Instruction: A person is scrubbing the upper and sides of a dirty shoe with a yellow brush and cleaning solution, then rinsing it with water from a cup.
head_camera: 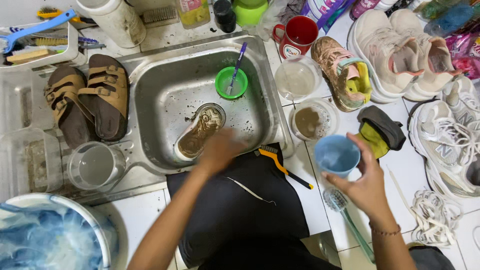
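Left hand (220,148) extended forward, blurred, fingers curled; right hand (364,184) raised, fingers closed in grip.

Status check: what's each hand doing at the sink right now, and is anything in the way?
Left hand on muddy shoe sole in sink, grip blurred. Right hand holds blue cup. Yellow-handled brush lies between.

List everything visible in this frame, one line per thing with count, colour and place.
sink: 1, steel, centre
muddy shoe: 1, brown-caked, sole up in the sink
green cup: 1, in the sink, with a purple toothbrush
sandals: 2, brown, left of the sink
red mug: 1, behind the sink
clear containers: 2, right of the sink, near one muddy
pink shoe: 1, right
white sneakers: several, far right
yellow brush: 1, sink's front edge
blue cup: 1, in the right hand
left hand: on the muddy shoe
right hand: holds the blue cup
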